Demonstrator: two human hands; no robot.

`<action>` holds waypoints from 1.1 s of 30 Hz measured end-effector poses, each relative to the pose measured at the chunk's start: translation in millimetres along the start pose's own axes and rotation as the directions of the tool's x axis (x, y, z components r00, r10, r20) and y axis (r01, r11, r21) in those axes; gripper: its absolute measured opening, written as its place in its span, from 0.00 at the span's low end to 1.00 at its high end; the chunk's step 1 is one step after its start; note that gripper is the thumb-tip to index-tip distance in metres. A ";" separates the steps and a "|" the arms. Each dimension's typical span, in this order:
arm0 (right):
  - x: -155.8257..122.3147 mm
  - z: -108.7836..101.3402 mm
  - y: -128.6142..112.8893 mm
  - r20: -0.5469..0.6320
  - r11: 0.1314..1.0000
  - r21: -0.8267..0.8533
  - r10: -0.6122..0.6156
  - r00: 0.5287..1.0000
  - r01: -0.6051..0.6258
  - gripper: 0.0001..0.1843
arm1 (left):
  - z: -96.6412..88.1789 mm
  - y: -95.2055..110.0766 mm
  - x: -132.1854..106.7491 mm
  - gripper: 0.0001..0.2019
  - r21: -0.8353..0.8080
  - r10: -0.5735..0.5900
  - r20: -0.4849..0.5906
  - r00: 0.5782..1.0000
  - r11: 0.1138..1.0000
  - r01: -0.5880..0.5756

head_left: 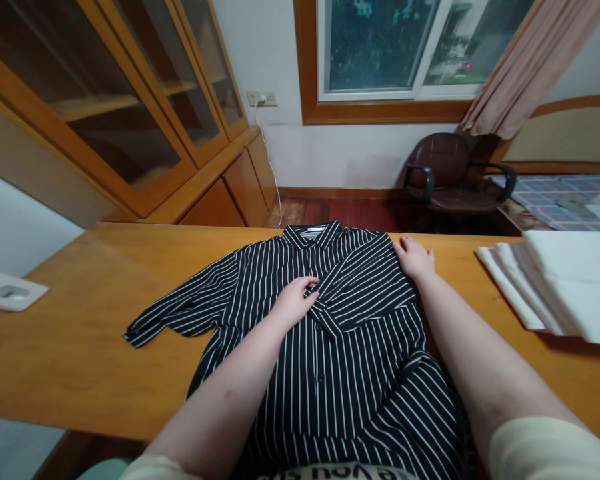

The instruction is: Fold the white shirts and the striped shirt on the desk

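Note:
A black shirt with white stripes lies front up on the desk, its collar at the far edge. One sleeve stretches out to the left, while the other sleeve is folded across the chest. My left hand is on the chest beside the folded sleeve's cuff, with thumb and fingers bent around the sleeve's edge. Creases in the cloth run toward that hand. My right hand rests at the fold by the shoulder, fingers spread and touching the cloth's edge. The lower hem bunches up close to my body.
The wooden desk bears a stack of folded white cloth at right and a white object at left. Past it are a glass-door cabinet, an office chair, a window and a curtain. A white cord hangs from the wall socket.

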State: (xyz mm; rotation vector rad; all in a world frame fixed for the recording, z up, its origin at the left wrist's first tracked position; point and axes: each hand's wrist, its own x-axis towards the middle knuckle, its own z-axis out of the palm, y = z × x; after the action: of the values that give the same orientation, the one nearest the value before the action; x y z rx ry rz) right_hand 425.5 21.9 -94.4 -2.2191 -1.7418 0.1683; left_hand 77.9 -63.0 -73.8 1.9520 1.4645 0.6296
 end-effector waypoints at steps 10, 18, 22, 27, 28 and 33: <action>16.6 9.8 -3.0 0.107 0.966 0.027 -0.259 0.960 0.258 0.32 | -1.7 3.0 -4.8 0.16 -0.008 -0.010 0.016 1.000 1.000 0.010; 8.8 -2.2 10.8 0.089 0.870 0.481 -0.169 0.982 0.106 0.34 | -1.1 1.6 -2.0 0.15 -0.045 -0.013 -0.064 0.998 0.999 0.011; -17.1 -10.5 24.5 0.124 0.736 0.674 -0.194 0.973 0.061 0.34 | 0.8 -0.4 -0.2 0.14 -0.059 -0.032 -0.095 0.995 0.998 0.026; -44.2 -13.3 40.9 0.135 0.850 0.520 -0.179 0.975 0.084 0.30 | 3.7 -7.2 1.9 0.14 -0.090 -0.040 -0.130 0.991 0.996 0.028; -48.4 -13.3 43.1 0.143 0.889 0.447 -0.179 0.974 0.098 0.29 | 3.9 -8.6 2.4 0.14 -0.096 -0.043 -0.142 0.989 0.995 0.029; -63.3 -16.0 44.0 0.184 0.975 0.105 -0.213 0.960 0.196 0.33 | 1.0 -9.1 3.6 0.13 -0.096 -0.054 -0.218 0.975 0.995 0.034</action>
State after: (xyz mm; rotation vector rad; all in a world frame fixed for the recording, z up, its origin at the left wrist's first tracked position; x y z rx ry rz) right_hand 454.8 -51.0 -99.5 -2.0028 -2.0128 0.4164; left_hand 73.5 -57.9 -80.9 1.8207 1.5767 0.9008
